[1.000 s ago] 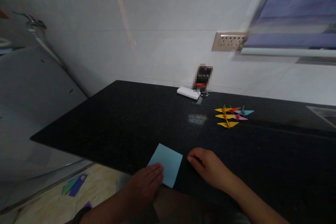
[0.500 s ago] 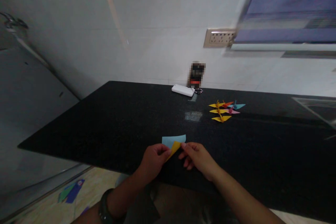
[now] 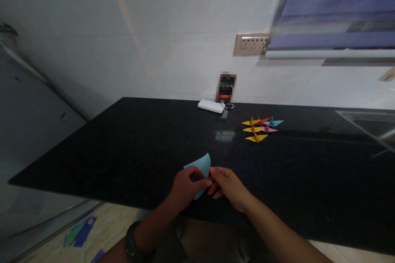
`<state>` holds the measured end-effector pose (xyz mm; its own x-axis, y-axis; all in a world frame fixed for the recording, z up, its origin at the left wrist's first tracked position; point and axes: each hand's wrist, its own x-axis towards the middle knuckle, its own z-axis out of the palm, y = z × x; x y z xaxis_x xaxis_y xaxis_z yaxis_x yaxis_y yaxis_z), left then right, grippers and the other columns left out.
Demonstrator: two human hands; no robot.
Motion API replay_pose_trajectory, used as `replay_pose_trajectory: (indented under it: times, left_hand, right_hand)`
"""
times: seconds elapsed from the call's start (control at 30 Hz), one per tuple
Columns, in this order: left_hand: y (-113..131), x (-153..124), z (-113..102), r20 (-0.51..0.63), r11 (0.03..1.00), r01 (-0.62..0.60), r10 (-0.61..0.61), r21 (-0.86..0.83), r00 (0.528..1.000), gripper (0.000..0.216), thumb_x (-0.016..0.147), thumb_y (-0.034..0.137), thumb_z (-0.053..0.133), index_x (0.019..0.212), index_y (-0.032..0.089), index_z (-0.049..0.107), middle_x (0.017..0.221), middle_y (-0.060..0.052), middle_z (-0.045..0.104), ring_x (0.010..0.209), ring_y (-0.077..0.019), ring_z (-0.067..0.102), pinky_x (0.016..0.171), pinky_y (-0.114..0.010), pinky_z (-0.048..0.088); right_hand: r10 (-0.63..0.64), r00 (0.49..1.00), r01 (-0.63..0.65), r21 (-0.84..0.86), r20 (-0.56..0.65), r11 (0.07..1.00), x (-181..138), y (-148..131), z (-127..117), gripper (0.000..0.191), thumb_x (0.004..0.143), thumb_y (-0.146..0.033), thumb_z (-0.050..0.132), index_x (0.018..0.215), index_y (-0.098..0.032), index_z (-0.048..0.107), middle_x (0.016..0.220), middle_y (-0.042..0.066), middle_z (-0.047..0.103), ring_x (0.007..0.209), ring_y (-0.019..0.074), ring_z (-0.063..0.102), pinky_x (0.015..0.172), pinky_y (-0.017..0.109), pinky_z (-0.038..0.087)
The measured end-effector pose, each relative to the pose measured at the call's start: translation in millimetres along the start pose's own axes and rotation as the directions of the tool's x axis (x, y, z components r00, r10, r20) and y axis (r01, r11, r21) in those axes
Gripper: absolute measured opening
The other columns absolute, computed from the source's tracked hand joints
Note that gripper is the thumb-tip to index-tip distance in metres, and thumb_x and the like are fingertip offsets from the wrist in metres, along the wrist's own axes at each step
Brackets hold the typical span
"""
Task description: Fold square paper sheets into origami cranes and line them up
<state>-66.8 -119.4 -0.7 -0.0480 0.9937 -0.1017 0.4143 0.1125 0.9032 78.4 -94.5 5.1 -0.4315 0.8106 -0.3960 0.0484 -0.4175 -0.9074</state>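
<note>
We have the paper (image 3: 200,164) up off the table (image 3: 123,148) now, pinched between both hands near the front edge. Our left hand (image 3: 185,187) grips its near side, our right hand (image 3: 226,183) pinches the corner beside it, and the sheet curls over, so a fold looks under way. A second ago it lay flat; half a second ago its yellow underside showed. The cranes (image 3: 261,128) sit well behind the paper.

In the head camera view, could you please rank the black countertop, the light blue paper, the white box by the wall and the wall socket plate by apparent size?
1. black countertop
2. light blue paper, though being nearest the camera enlarges it
3. and 4. wall socket plate and white box look too alike to rank.
</note>
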Motion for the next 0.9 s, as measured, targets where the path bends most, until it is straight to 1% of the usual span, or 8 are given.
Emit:
replay_pose_trajectory:
  times: [0.13, 0.33, 0.5, 0.6, 0.67, 0.73, 0.83, 0.9]
  left_hand:
    - [2, 4, 0, 0.019, 0.999, -0.019, 0.018, 0.029, 1.0, 0.029, 0.055, 0.041, 0.068, 0.065, 0.016, 0.057, 0.062, 0.001, 0.057, 0.061, -0.0144, 0.052, 0.055, -0.024, 0.039]
    - [8, 5, -3, 0.044, 1.0, 0.013, -0.013, 0.005, 0.999, 0.025, 0.055, 0.036, 0.068, 0.063, 0.015, 0.057, 0.06, 0.001, 0.057, 0.06, -0.0142, 0.052, 0.056, -0.024, 0.039]
    - [3, 6, -3, 0.064, 1.0, -0.005, 0.004, 0.011, 0.998, 0.021, 0.062, 0.035, 0.062, 0.062, 0.014, 0.057, 0.057, 0.003, 0.054, 0.055, -0.0123, 0.049, 0.053, -0.023, 0.037]
    - [0, 7, -3, 0.077, 1.0, 0.015, -0.015, 0.0, 0.997, 0.021, 0.066, 0.034, 0.058, 0.06, 0.014, 0.056, 0.052, 0.004, 0.051, 0.049, -0.0108, 0.046, 0.048, -0.023, 0.036]
    - [-1, 7, -8, -0.004, 0.999, 0.041, -0.041, -0.024, 0.999, 0.022, 0.068, 0.035, 0.056, 0.06, 0.015, 0.055, 0.05, 0.004, 0.049, 0.047, -0.0108, 0.046, 0.047, -0.022, 0.036]
    - [1, 5, -19, -0.175, 0.998, 0.048, -0.055, -0.049, 0.983, 0.023, 0.07, 0.037, 0.054, 0.064, 0.015, 0.055, 0.053, 0.003, 0.052, 0.049, -0.0117, 0.05, 0.047, -0.022, 0.039]
    - [7, -1, -44, -0.458, 0.997, 0.011, -0.047, -0.081, 0.887, 0.021, 0.07, 0.037, 0.055, 0.069, 0.016, 0.054, 0.058, 0.002, 0.056, 0.052, -0.012, 0.054, 0.05, -0.022, 0.043]
    - [13, -6, -62, -0.591, 0.993, -0.058, -0.011, -0.098, 0.807, 0.019, 0.069, 0.035, 0.056, 0.071, 0.016, 0.055, 0.06, 0.002, 0.057, 0.053, -0.0115, 0.055, 0.05, -0.021, 0.045]
  right_hand:
    - [-0.021, 1.0, 0.021, -0.002, 0.01, 1.0, 0, 1, -1, 0.029, 0.08, -0.042, 0.045, 0.074, -0.014, 0.051, 0.059, -0.003, 0.052, 0.045, 0.0056, 0.051, 0.036, 0.014, 0.038]
    - [-0.006, 1.0, 0.005, 0.045, 0.023, 0.999, 1, 3, -4, 0.032, 0.08, -0.044, 0.043, 0.073, -0.014, 0.051, 0.062, -0.001, 0.055, 0.045, 0.0061, 0.052, 0.037, 0.014, 0.038]
    - [0.008, 1.0, -0.01, 0.069, 0.019, 0.998, 0, 2, -4, 0.037, 0.082, -0.046, 0.04, 0.075, -0.013, 0.053, 0.064, 0.001, 0.058, 0.044, 0.0066, 0.053, 0.036, 0.015, 0.039]
    - [0.053, 0.999, -0.053, 0.061, -0.006, 0.997, 0, 1, -3, 0.031, 0.083, -0.039, 0.04, 0.076, -0.013, 0.054, 0.061, 0.001, 0.059, 0.042, 0.0073, 0.054, 0.035, 0.015, 0.039]
    - [0.1, 0.994, -0.099, 0.038, -0.033, 0.994, 4, 0, -3, 0.02, 0.083, -0.027, 0.04, 0.076, -0.013, 0.052, 0.06, 0.0, 0.06, 0.038, 0.0067, 0.053, 0.034, 0.015, 0.038]
    - [0.114, 0.991, -0.116, -0.03, -0.066, 0.993, 14, -3, -2, 0.015, 0.082, -0.019, 0.038, 0.075, -0.014, 0.051, 0.057, 0.0, 0.06, 0.033, 0.0061, 0.049, 0.031, 0.016, 0.036]
    - [0.035, 0.99, -0.053, -0.133, -0.135, 0.99, 40, -14, 5, 0.017, 0.08, -0.018, 0.042, 0.065, -0.015, 0.048, 0.041, -0.004, 0.052, 0.025, 0.0038, 0.034, 0.026, 0.014, 0.024]
    - [0.012, 0.988, -0.035, -0.148, -0.154, 0.988, 63, -24, 16, 0.019, 0.08, -0.018, 0.041, 0.063, -0.015, 0.047, 0.034, -0.006, 0.046, 0.023, 0.0037, 0.028, 0.025, 0.015, 0.018]
